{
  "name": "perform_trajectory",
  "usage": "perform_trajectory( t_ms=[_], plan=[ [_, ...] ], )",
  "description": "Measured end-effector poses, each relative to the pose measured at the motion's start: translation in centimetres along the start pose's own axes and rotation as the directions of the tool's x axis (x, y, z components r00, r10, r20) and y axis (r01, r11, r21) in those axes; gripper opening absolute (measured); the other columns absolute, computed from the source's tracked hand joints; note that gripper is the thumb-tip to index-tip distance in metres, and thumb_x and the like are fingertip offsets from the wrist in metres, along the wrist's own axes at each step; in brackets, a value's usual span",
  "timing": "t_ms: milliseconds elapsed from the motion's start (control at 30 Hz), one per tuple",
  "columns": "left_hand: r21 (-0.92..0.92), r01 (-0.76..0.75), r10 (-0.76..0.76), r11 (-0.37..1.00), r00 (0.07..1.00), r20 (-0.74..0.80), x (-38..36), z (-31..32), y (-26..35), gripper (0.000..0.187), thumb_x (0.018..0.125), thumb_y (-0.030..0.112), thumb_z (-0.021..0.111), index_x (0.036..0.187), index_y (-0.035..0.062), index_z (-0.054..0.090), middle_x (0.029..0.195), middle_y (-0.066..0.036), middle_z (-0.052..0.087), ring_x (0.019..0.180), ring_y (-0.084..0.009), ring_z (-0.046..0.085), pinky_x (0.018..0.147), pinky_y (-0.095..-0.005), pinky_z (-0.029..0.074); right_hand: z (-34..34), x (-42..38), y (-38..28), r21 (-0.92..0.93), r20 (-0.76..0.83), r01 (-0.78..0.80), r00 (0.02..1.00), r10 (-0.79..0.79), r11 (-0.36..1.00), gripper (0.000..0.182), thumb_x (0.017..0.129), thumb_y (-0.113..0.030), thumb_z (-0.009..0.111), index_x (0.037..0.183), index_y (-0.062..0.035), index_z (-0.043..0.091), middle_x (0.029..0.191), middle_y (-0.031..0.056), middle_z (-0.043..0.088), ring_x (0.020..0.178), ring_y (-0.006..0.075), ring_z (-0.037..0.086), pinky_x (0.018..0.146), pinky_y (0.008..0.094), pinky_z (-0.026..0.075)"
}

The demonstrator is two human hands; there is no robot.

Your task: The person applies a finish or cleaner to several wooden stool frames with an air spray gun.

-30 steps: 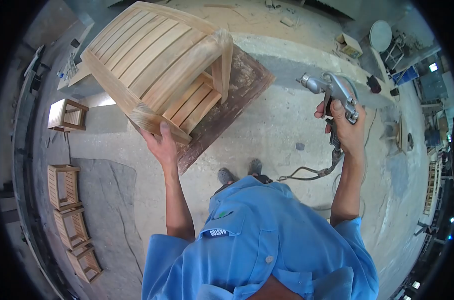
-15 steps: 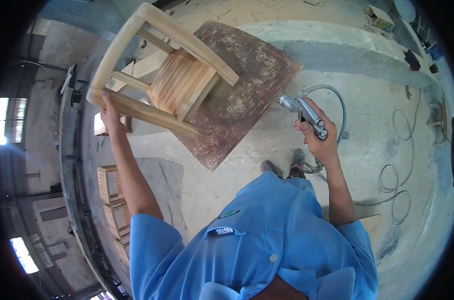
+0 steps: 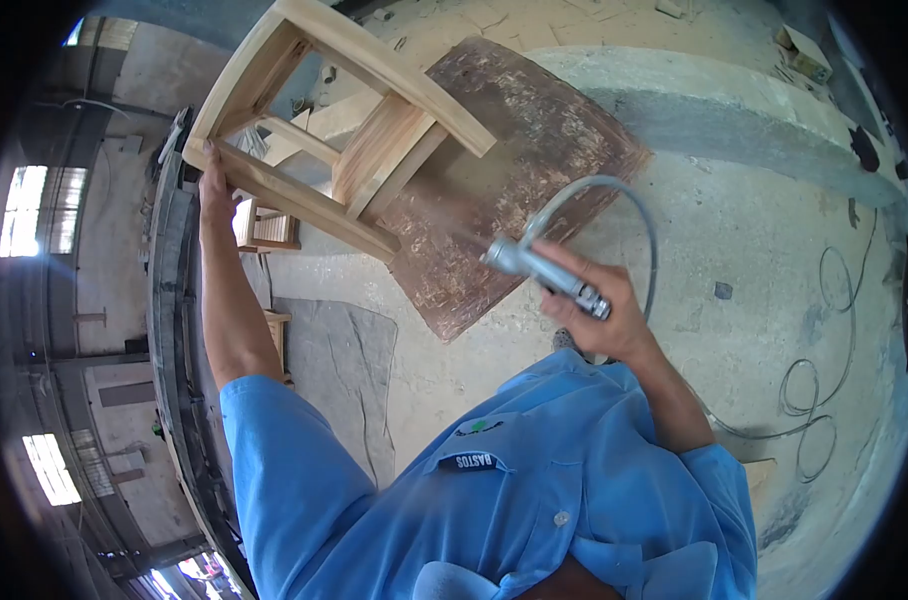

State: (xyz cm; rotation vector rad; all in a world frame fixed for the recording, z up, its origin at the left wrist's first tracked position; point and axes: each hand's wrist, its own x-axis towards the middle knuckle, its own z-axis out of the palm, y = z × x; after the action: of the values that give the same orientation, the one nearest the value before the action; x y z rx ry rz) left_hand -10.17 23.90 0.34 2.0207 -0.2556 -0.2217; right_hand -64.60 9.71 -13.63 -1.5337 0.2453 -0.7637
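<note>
Cardboard box [image 3: 806, 60], contents unclear; spray gun [image 3: 522, 262] in right hand [image 3: 621, 308].

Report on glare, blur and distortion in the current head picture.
Head view: strong glare whites out the windows at left; wide-lens distortion seems to bow the concrete ledge, with black corners; a hazy blur softens the brown board just ahead of the spray gun; the shirt label reads sharply.
</note>
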Motion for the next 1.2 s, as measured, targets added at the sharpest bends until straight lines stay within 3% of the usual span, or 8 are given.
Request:
perform_trajectory(
  t_ms=[233, 367, 600, 700, 900, 1033, 1133, 1200],
  plan=[
    [-0.017, 0.039, -0.038, 0.999, 0.999, 0.015, 3.3, -1.1, 0.2, 0.112, 0.075, 0.081, 0.055, 0.150, 0.0035, 0.027, 0.154, -0.022, 0.027, 0.144, -0.0381, 0.022, 0.111, -0.0628, 0.015, 3.3, 3.3, 0.7, -0.102, 0.099, 0.087, 0.992, -0.077, 0.991, 0.055, 0.082, -0.009, 0.074, 0.133, 0.0002, 0.055, 0.096, 0.0132, 0.069, 0.079, 0.0131, 0.065, 0.075, 0.0269, 0.052],
    [0.005, 0.035, -0.036, 0.999, 0.999, 0.029, 3.0, -0.9, 1.5, 0.114, 0.073, 0.083, 0.055, 0.149, 0.0018, 0.028, 0.153, -0.024, 0.027, 0.143, -0.0388, 0.024, 0.109, -0.0623, 0.020, 0.3, 5.1, 1.0, -0.191, 0.017, 0.012, 1.000, -0.009, 0.982, 0.053, 0.083, -0.011, 0.075, 0.132, -0.0054, 0.057, 0.115, 0.0155, 0.069, 0.096, 0.0162, 0.067, 0.081, 0.0283, 0.052],
    [-0.053, 0.002, -0.007, 0.999, 0.996, -0.092, 6.2, -0.3, 2.2, 0.112, 0.072, 0.084, 0.055, 0.146, 0.0014, 0.034, 0.148, -0.023, 0.036, 0.139, -0.0385, 0.032, 0.108, -0.0606, 0.027, -5.0, 13.9, 1.3, -0.257, -0.096, -0.037, 0.995, 0.013, 0.966, 0.045, 0.088, -0.015, 0.071, 0.130, -0.0034, 0.059, 0.098, 0.0047, 0.068, 0.076, 0.0064, 0.059, 0.070, 0.0208, 0.048],
    [-0.108, -0.039, 0.024, 0.993, 0.990, -0.140, 7.3, 0.4, 2.3, 0.110, 0.073, 0.083, 0.056, 0.144, 0.0011, 0.038, 0.143, -0.022, 0.042, 0.134, -0.0377, 0.040, 0.103, -0.0605, 0.034, -6.8, 20.2, 3.6, -0.285, -0.043, -0.057, 0.998, 0.047, 0.957, 0.050, 0.090, -0.028, 0.070, 0.131, -0.0018, 0.057, 0.081, 0.0034, 0.067, 0.069, 0.0069, 0.062, 0.048, 0.0191, 0.042],
    [-0.055, -0.103, 0.075, 0.993, 0.924, -0.376, 9.1, 1.7, 2.4, 0.089, 0.079, 0.074, 0.059, 0.122, -0.0040, 0.059, 0.108, -0.016, 0.064, 0.095, -0.0246, 0.063, 0.081, -0.0371, 0.051, -7.2, 35.5, 9.4, -0.236, 0.119, 0.025, 0.993, 0.003, 0.971, 0.041, 0.088, -0.022, 0.072, 0.123, -0.0025, 0.064, 0.076, -0.0015, 0.063, 0.064, 0.0053, 0.054, 0.058, 0.0215, 0.044],
    [-0.105, -0.086, 0.035, 0.991, 0.912, -0.409, 9.9, 2.9, 3.1, 0.086, 0.082, 0.073, 0.057, 0.125, -0.0016, 0.057, 0.113, -0.013, 0.062, 0.102, -0.0225, 0.059, 0.087, -0.0364, 0.048, -3.1, 45.8, 14.0, -0.143, 0.214, 0.080, 0.976, -0.048, 0.987, 0.039, 0.087, -0.020, 0.073, 0.121, -0.0025, 0.065, 0.076, -0.0013, 0.063, 0.064, 0.0049, 0.055, 0.058, 0.0218, 0.044],
    [-0.111, -0.091, 0.035, 0.990, 0.904, -0.427, 9.9, 3.3, 3.9, 0.078, 0.084, 0.070, 0.056, 0.117, 0.0000, 0.061, 0.100, -0.010, 0.064, 0.088, -0.0183, 0.062, 0.076, -0.0333, 0.051, 1.1, 51.2, 16.2, -0.226, 0.278, 0.004, 0.959, 0.060, 0.974, 0.035, 0.086, -0.017, 0.073, 0.117, -0.0028, 0.067, 0.080, 0.0021, 0.068, 0.067, 0.0046, 0.057, 0.062, 0.0236, 0.047],
    [-0.107, -0.116, 0.053, 0.987, 0.881, -0.470, 10.7, 3.5, 3.7, 0.076, 0.084, 0.070, 0.057, 0.112, -0.0002, 0.062, 0.094, -0.009, 0.064, 0.081, -0.0173, 0.063, 0.070, -0.0326, 0.052, 4.4, 54.0, 18.2, -0.105, 0.331, 0.135, 0.939, -0.093, 0.985, 0.034, 0.086, -0.017, 0.072, 0.117, -0.0031, 0.067, 0.081, 0.0045, 0.069, 0.069, 0.0071, 0.060, 0.066, 0.0250, 0.049]
  ],
)
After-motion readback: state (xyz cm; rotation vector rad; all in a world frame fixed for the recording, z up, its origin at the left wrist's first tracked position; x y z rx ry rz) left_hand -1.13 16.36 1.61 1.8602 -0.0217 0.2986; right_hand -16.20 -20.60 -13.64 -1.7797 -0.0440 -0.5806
